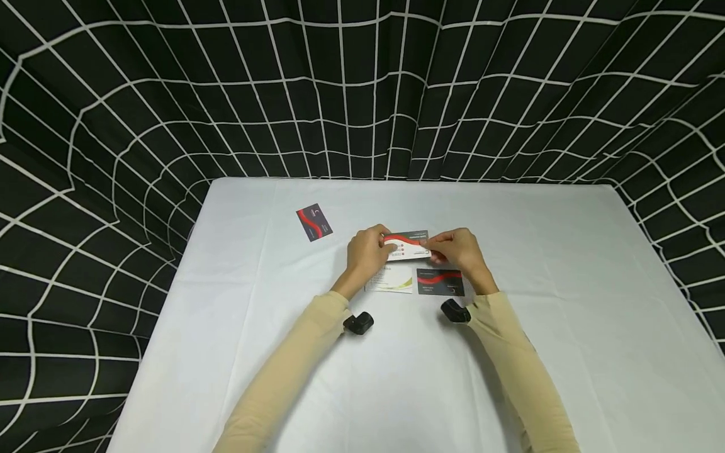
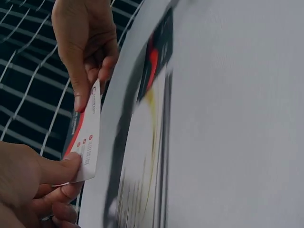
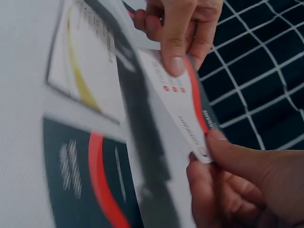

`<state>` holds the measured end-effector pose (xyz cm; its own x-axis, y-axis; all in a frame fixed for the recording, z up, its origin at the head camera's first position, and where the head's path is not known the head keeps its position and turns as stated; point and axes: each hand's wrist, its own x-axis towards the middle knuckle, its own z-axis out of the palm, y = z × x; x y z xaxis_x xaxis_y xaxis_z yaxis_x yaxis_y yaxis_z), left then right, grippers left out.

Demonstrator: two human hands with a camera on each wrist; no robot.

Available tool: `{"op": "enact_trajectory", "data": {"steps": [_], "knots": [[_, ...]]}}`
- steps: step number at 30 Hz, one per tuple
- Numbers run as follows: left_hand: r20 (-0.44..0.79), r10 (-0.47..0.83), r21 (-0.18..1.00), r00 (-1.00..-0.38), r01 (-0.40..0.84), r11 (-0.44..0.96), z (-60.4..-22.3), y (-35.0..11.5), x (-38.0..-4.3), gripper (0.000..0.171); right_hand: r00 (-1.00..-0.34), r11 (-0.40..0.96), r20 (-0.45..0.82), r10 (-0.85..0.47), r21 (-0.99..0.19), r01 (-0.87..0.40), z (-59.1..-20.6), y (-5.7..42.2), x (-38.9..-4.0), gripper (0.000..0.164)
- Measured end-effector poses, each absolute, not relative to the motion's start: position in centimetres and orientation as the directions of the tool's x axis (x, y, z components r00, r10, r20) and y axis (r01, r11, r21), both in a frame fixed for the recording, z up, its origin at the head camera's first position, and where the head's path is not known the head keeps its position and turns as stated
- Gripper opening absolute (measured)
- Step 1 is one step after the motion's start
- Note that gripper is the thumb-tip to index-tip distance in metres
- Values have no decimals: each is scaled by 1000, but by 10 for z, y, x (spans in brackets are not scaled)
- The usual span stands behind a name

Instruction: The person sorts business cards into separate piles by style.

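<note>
A white business card [image 1: 409,250] with a red wave and a dark grey band is held up between both hands. My left hand [image 1: 365,253] pinches its left end, thumb on the printed face. At the opposite end, the thumb and fingers of my right hand [image 1: 457,248] pinch the corner, as the right wrist view also shows. Below the held card, a white card with a yellow-green curve [image 1: 392,280] lies on the table, seen as a thin stack in the left wrist view. Beside it on the right lies a dark card with a red wave [image 1: 440,282].
Another dark card with a red stripe [image 1: 314,222] lies tilted farther left on the white-covered table [image 1: 255,314]. Behind the table's far edge hangs a black curtain [image 1: 362,94] with a white grid. Black wrist cameras [image 1: 359,323] sit at both sleeves.
</note>
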<state>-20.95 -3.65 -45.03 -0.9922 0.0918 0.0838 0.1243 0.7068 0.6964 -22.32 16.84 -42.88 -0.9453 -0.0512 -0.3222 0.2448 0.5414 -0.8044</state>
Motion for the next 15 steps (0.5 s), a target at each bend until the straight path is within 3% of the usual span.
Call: {"op": "enact_trajectory", "data": {"steps": [6, 15], "knots": [[89, 206, 634, -975, 215, 742, -450, -7, -197, 32, -928, 672, -367, -64, -704, 232, -426, 204, -197, 40], [94, 296, 583, -951, 294, 757, -452, 23, -180, 35, -895, 724, -444, -51, -634, 274, -428, 233, -176, 38]]}}
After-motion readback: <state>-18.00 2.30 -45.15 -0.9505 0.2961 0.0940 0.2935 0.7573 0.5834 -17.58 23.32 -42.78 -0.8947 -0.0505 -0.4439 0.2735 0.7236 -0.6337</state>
